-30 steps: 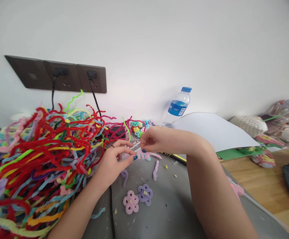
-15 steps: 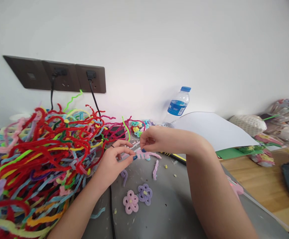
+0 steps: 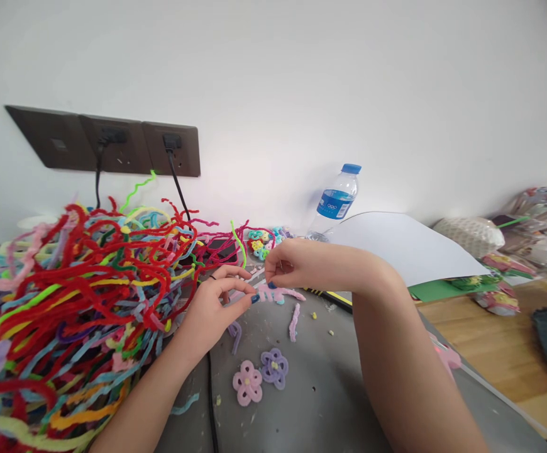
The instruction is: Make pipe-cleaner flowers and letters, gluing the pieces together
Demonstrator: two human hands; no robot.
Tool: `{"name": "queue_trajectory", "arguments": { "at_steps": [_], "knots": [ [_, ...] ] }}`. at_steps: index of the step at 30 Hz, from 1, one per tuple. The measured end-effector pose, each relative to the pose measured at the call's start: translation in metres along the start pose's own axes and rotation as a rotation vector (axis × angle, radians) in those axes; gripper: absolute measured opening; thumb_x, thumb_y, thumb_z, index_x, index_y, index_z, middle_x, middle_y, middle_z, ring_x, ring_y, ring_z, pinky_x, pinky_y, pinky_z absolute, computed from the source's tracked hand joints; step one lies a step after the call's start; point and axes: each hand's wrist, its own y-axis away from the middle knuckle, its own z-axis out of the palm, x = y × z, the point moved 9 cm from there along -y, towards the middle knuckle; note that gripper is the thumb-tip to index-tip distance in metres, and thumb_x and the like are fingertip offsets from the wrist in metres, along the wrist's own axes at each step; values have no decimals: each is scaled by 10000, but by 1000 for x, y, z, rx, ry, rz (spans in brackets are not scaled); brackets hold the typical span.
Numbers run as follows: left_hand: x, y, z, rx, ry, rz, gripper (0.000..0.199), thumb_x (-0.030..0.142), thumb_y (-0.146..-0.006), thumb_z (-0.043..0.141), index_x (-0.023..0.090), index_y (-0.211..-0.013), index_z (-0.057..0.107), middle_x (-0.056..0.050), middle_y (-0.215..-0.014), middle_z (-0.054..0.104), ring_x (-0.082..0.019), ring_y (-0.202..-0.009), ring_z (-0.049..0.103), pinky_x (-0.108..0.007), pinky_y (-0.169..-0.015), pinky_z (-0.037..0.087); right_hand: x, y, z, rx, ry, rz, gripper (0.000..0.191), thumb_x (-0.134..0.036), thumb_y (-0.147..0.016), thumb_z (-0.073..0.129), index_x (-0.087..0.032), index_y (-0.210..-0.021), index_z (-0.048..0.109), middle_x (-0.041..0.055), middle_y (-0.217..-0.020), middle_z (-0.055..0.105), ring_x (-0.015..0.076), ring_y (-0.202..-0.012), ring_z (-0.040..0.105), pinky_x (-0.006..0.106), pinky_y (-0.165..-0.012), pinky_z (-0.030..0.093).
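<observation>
Works at a flat grey tabletop [image 3: 325, 402] against a white wall [image 3: 264, 94]. Near the far edge, pinches a fuzzy pink chenille strip [image 3: 267, 294] with left hand [image 3: 214, 305] and right hand [image 3: 293, 264].

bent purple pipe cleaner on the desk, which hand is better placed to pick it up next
Probably the left hand: the bent purple pipe cleaner lies close beside it, while the right hand is farther away.

- Here's the white wall [image 3: 264, 94], broad and bright, filling the upper view!
- Over left, a brown socket panel [image 3: 134, 160] (two plugs [image 3: 172, 141] in, folks)!
- Below, the grey desk [image 3: 332, 409].
- Far right, a pale wooden surface [image 3: 476, 336], softly lit.
</observation>
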Motion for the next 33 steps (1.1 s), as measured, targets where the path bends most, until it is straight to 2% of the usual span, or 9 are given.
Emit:
{"name": "queue_trajectory", "arguments": {
  "at_steps": [5,10,15,22,28,33],
  "knots": [
    [3,-1,-2,13,10,-4,131,254,-794,644,207,-781,766,-90,-1110,636,-212,-943,627,-282,-675,436,0,0,-2,13,0,4,89,-189,-795,566,-188,-804,655,-7,-693,618,125,-592,484,246,-513,355],
    [2,-1,-5,39,71,-11,132,248,-772,641,187,-773,758,-101,-1101,641,-206,-902,630,-279,-657,454,0,3,-13,111,-18,-14,116,-198,-800,579,-192,-845,686,16,-790,675,143,-666,540,250,-564,371],
    [-5,-2,-15,133,151,-14,137,283,-785,658,184,-785,753,-101,-1082,645,-227,-994,628,-276,-694,494,-2,10,-26,216,-46,-34,139,-199,-829,550,-191,-854,686,5,-754,645,136,-648,508,254,-569,340],
    [-6,-1,-28,284,219,5,117,288,-749,682,178,-746,723,-84,-995,668,-215,-951,638,-265,-671,500,-5,17,-40,351,-94,-106,141,-209,-871,509,-190,-825,641,-22,-682,570,122,-605,448,252,-556,309],
    [-4,3,-33,336,264,-21,95,276,-735,672,187,-743,704,-71,-998,662,-195,-927,635,-238,-635,474,-10,19,-47,427,-76,-119,181,-252,-908,508,-185,-773,609,-30,-639,501,119,-591,404,263,-557,288],
    [-2,4,-35,369,330,-30,82,262,-711,691,185,-737,694,-64,-983,663,-194,-954,633,-231,-675,485,-13,32,-66,644,-99,-118,225,-287,-945,483,-181,-798,617,-25,-634,456,113,-577,373,270,-553,269]
  ]
}}
